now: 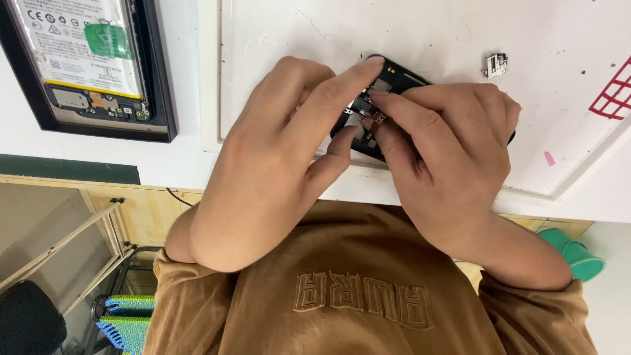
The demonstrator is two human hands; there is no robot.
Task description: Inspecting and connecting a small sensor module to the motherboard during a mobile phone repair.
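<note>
A small black phone part [399,73] with an orange flex cable [380,119] lies on a white work mat [460,33] near the table's front edge. My left hand [276,158] grips it, with the index fingertip on its far rim and the thumb against its near side. My right hand [447,158] covers the part's right half, and its index fingertip presses on the inner components beside the flex cable. Much of the part is hidden under both hands.
An opened phone [92,66] with its battery exposed lies at the top left, off the mat. A tiny metal component [495,64] rests on the mat's right side, near a red grid marking [614,92] and a pink scrap [549,158]. A green cup [578,255] sits below the table edge.
</note>
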